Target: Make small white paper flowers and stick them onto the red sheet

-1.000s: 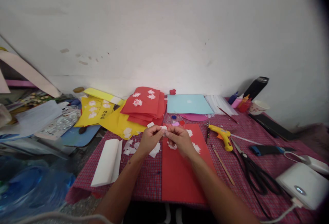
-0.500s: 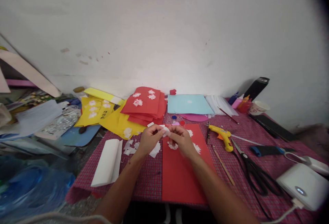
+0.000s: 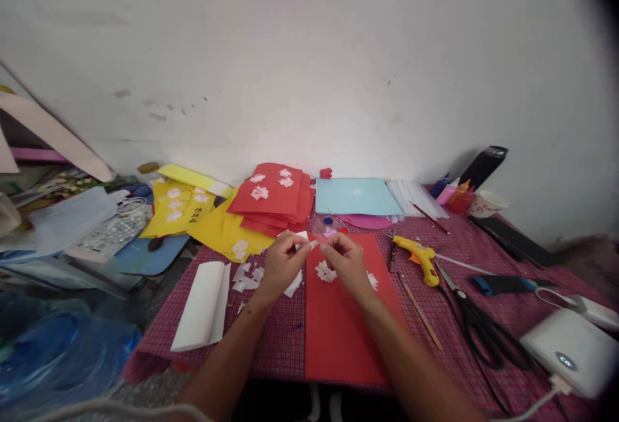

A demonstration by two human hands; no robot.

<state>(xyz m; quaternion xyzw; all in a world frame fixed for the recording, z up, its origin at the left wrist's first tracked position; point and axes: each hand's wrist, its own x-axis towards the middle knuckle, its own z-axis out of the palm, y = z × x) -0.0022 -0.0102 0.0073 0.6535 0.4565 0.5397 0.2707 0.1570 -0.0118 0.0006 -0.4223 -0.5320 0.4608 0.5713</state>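
Over the upper part of a red card (image 3: 351, 338), my left hand (image 3: 284, 266) pinches a small piece of white paper (image 3: 313, 243) between thumb and fingers. Just right of it, the fingers of my right hand (image 3: 345, 264) are pressed together at the tips; anything in them is too small to make out. White paper blossoms, one of them a ruffled flower (image 3: 325, 271), lie on the card, partly covered by my right hand. Torn white paper scraps (image 3: 247, 278) are scattered left of the card, beside a folded white sheet (image 3: 199, 312).
Red cards (image 3: 273, 199) with white flowers, yellow cards (image 3: 232, 231) and a light blue sheet (image 3: 355, 196) lie at the back by the wall. To the right are a yellow glue gun (image 3: 418, 255), black scissors (image 3: 476, 325), a wooden stick (image 3: 422, 315) and a white power bank (image 3: 573, 348).
My fingertips have drawn slightly apart, and less of the white paper shows between them. My right hand has turned a little over the card.
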